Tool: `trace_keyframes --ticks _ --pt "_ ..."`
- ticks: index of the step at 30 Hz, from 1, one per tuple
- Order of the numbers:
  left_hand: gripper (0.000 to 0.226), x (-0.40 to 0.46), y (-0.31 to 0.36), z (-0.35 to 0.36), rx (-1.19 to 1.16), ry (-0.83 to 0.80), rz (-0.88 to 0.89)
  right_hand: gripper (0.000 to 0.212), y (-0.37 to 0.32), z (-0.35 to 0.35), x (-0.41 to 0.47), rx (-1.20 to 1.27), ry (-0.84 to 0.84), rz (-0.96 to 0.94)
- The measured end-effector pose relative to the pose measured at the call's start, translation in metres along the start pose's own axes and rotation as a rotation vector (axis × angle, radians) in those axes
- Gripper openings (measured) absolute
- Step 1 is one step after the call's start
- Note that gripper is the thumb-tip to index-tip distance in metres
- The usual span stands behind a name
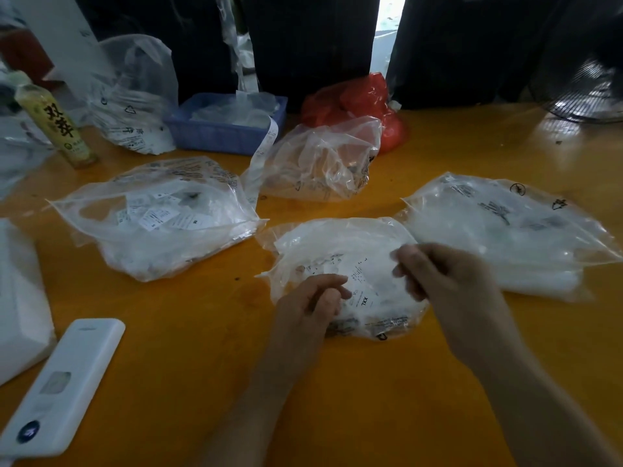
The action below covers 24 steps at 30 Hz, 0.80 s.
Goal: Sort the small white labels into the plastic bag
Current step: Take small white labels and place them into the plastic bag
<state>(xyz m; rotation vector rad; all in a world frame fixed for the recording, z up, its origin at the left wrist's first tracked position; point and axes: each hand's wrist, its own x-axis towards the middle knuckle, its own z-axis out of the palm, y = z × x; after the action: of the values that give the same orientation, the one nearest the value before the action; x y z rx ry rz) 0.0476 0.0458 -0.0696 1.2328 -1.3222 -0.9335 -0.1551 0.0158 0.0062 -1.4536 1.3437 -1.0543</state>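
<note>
A: Both hands were over the middle bag of labels (347, 261), at 6 o'clock on the orange table (337, 382). Left hand (312, 298) had fingers curled, pinching what looked like a label marked XXL (362, 298) against the film. Right hand (438, 274) was curled at the bag's 3 o'clock edge, gripping plastic I think; couldn't tell for sure.

B: Risk?

A: Mix-up, mainly. Three near-identical bags lay close together: the S/M-label bag (158, 214) at 9 o'clock, another full bag (505, 230) at 3 o'clock, its edge touching the middle one. A label dropped in the wrong mouth would be hard to spot. The film's slippery too, so I judged a loose pinch could let labels slide out onto the table.

B: Anything in the way?

A: A crumpled clear bag (320, 160) at 12, with a label strip (264, 153) hanging from the blue basket (219, 136) beside it. Red bag (357, 102) behind. Bottle (57, 126) at 10, white remote-like device (64, 382) at 7, both well apart. Fan (586, 92) at 2; if it ran, loose labels might blow.
</note>
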Motion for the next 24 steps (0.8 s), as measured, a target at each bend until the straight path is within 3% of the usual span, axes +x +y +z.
trace_keyframes --ticks 3,8,14,17,19,21,23,24 --pt "0.037 0.000 -0.001 -0.001 0.040 -0.021 -0.002 0.024 0.011 0.031 -0.007 -0.008 -0.052 0.048" --pt "0.005 0.005 -0.005 -0.006 0.028 0.079 -0.044 0.020 0.029 0.045 -0.006 0.002 0.016 0.050" --pt "0.023 0.005 -0.001 -0.008 -0.005 0.138 -0.027 0.024 0.033 0.044 -0.006 0.084 0.098 0.093" --pt "0.019 0.004 0.000 -0.010 -0.006 0.076 -0.011 0.032 0.026 0.040 -0.004 0.005 -0.077 0.064" --pt "0.020 0.003 0.001 -0.010 0.009 0.077 0.001 0.020 0.025 0.040 -0.003 -0.074 -0.175 0.070" --pt "0.015 0.004 0.001 -0.010 -0.015 0.101 0.003 0.005 0.026 0.041 -0.002 -0.071 -0.169 0.085" --pt "0.006 0.005 0.001 -0.011 -0.074 0.103 -0.023 0.004 0.029 0.044 -0.004 0.008 -0.131 0.103" --pt "0.012 0.005 0.000 -0.011 -0.098 0.091 -0.043 0.005 0.031 0.045 -0.006 0.049 -0.103 0.105"
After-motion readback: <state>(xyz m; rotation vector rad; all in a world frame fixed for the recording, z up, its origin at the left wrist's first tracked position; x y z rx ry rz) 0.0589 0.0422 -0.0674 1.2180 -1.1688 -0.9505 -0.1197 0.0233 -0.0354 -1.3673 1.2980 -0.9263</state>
